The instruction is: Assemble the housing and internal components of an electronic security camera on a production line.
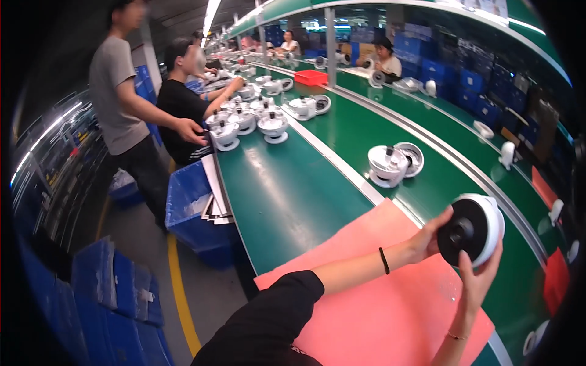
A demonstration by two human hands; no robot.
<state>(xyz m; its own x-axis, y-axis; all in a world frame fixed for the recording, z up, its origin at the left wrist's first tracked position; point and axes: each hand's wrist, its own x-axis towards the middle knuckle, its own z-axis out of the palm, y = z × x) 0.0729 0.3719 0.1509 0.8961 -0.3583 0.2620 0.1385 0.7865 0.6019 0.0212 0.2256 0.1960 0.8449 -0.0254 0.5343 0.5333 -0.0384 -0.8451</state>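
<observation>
Between my two hands is a round white housing with a black disc face (467, 229), tilted so that its black side shows. My left hand (429, 236) grips its left edge, fingers closed on the rim. From below, my right hand (481, 276) holds it with the thumb against the black face. The part is up off the pink sheet (390, 274) that covers the near bench. Farther up the green belt stands a white domed unit (387, 166) with a round open-faced piece (410, 160) beside it.
Several white units (272, 125) crowd the bench's far left, near a seated person in black (183, 104) and a standing person in grey (116, 91). A blue bin (189, 195) stands left of the bench. A red tray (311, 77) sits farther back. White parts line the right side.
</observation>
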